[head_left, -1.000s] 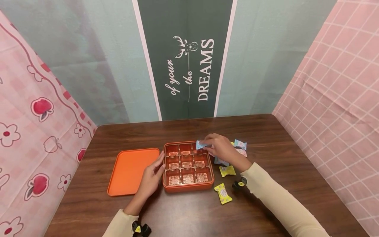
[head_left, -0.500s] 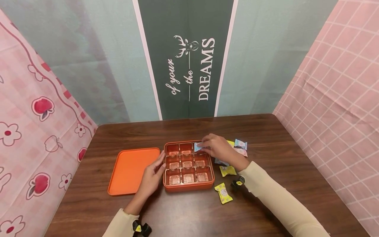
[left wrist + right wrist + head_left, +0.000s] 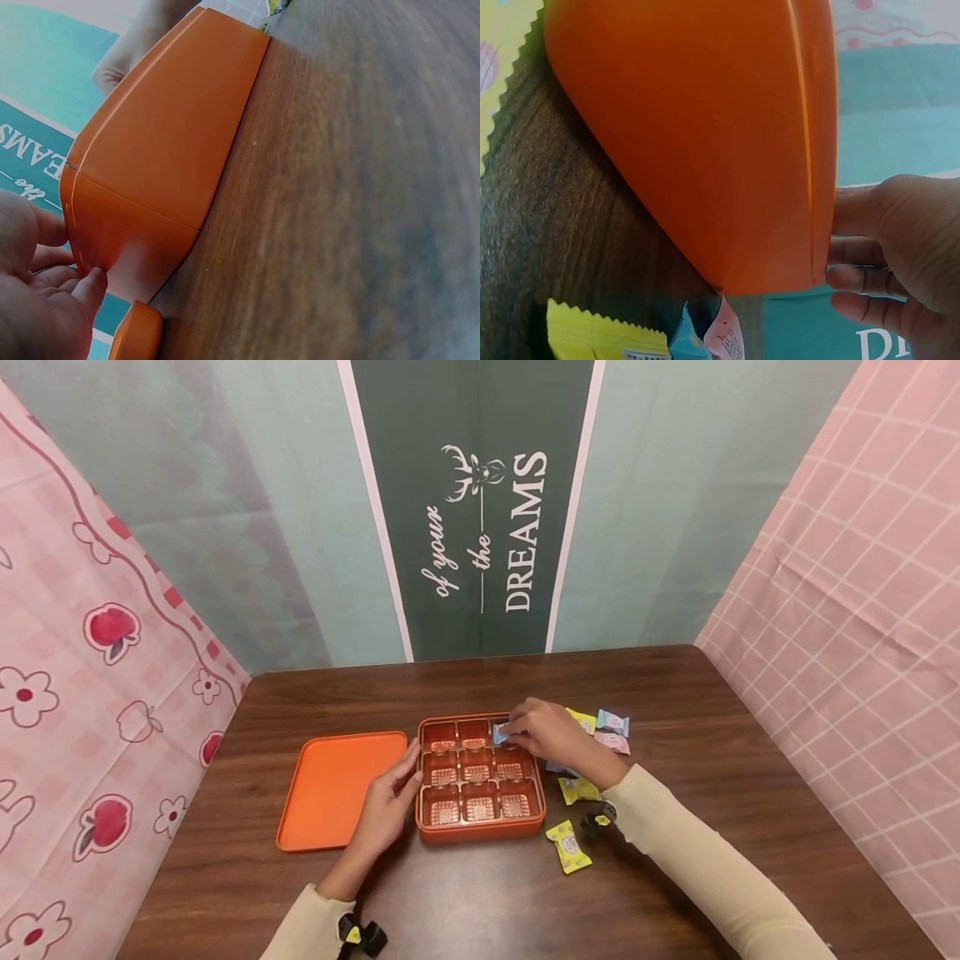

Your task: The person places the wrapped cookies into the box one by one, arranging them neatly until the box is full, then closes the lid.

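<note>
In the head view, my right hand [image 3: 551, 735] pinches a small blue wrapped candy [image 3: 498, 734] at the back right compartment of an orange box [image 3: 480, 834]. The hand hides part of that compartment. Gold-brown dividers split the box into several square compartments, and the others in view hold nothing. My left hand [image 3: 384, 810] rests against the box's left side, its fingers fairly straight. The left wrist view has those fingertips touching the outer wall of the box [image 3: 150, 127]. In the right wrist view the right fingers [image 3: 866, 281] reach over the rim, and the candy is hidden.
A flat orange lid [image 3: 341, 789] lies left of the box. To the right are yellow candies [image 3: 568, 847], [image 3: 579, 790], a blue candy [image 3: 613, 722] and a pink candy [image 3: 612, 742], with others partly behind the right hand. Fabric curtains [image 3: 637, 527] surround the wooden table [image 3: 480, 902].
My right hand has brought the blue candy slightly left and down into the back right compartment. The left hand has stayed at the box's side.
</note>
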Tool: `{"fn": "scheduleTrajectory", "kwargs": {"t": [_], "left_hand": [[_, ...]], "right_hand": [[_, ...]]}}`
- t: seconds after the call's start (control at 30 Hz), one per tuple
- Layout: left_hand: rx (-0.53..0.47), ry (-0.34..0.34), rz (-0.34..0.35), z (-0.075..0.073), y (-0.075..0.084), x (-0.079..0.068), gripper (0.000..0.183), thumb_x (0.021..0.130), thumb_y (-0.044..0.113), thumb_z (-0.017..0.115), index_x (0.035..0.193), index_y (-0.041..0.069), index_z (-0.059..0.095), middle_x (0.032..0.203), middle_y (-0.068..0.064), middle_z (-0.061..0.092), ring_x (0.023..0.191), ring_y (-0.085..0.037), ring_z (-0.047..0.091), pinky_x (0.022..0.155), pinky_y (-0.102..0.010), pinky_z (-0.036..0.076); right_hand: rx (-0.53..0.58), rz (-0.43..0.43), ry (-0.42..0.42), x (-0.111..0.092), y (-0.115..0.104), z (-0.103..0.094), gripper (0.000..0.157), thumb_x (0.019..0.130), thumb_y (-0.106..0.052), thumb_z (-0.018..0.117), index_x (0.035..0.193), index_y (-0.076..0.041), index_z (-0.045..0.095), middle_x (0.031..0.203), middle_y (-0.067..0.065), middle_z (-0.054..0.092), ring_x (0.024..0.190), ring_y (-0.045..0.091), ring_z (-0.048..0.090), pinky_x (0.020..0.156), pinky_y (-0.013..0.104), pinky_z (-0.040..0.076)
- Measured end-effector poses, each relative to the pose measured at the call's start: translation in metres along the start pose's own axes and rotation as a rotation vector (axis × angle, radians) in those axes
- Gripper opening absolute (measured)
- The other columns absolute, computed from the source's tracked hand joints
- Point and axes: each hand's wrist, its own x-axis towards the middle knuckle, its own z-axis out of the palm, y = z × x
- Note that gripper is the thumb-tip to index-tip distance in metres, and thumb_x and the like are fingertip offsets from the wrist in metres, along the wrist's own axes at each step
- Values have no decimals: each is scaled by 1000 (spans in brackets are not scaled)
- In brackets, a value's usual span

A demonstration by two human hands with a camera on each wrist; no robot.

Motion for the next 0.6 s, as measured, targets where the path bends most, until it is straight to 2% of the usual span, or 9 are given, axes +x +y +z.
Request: {"fn": "scheduleTrajectory", "kwargs": {"t": [0.17,0.37,0.6], "left_hand": [[-2,-4,-4,0,-1,1,44,100,-6,56,142,-15,45,152,-27,41,144,-41,36,113,-32,29],[0,-1,-1,1,0,0,44,100,-6,56,142,-15,45,152,-27,41,143,-39,37,112,-22,29],[-3,-6,-4,2,-2,1,44,101,-6,56,143,-15,44,153,-26,41,144,-38,36,112,-28,31]], "right_hand": [[-9,-17,14,0,1,1,13,90,-18,80,102,-16,83,104,3,75,89,17,63,72,32,57],[-5,-26,32,-1,3,3,8,90,-18,80,96,-17,84,103,2,76,89,17,63,72,32,57],[8,-8,28,-4,6,5,9,90,-17,79,98,-16,84,108,3,75,95,18,65,77,34,59]]}}
